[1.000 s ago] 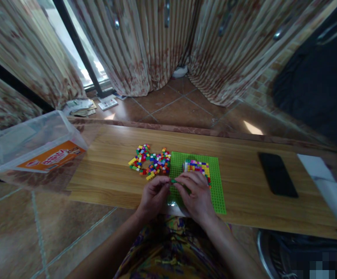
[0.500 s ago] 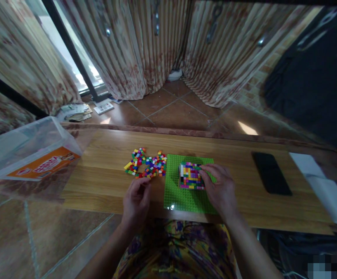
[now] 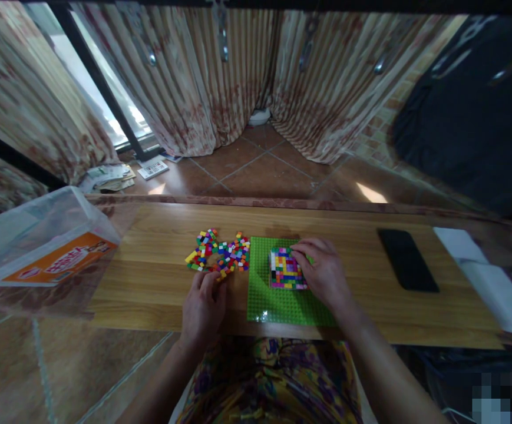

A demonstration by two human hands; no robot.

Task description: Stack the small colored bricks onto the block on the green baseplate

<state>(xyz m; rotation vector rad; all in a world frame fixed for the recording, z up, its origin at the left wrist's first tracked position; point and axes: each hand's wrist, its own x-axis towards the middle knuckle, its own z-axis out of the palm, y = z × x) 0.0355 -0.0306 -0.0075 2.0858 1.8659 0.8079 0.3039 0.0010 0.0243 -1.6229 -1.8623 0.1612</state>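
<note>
A low, many-coloured block of small toy bricks [image 3: 284, 270] stands on a green studded baseplate [image 3: 264, 303]. My right hand [image 3: 324, 268] reaches over its right side, with thumb and fingers pinched at the far right corner. Whatever lies between those fingertips is too small to make out. To the left of the plate is a loose heap of toy bricks [image 3: 238, 253] in mixed colours. My left hand [image 3: 205, 300] rests at the near edge of this heap, its fingers curled together by a few yellow and orange bricks. Its grip is partly hidden.
Both hands work over a long wooden table [image 3: 149, 265]. A clear plastic tub [image 3: 52, 235] with an orange label stands at the left end. On the right lie a black phone-like slab [image 3: 408, 259] and a white object [image 3: 476, 277]. Curtains [image 3: 185, 88] hang beyond.
My left fingers have come down against the heap's near edge. My right hand has shifted slightly toward the block's far edge. The whole view has tilted a little.
</note>
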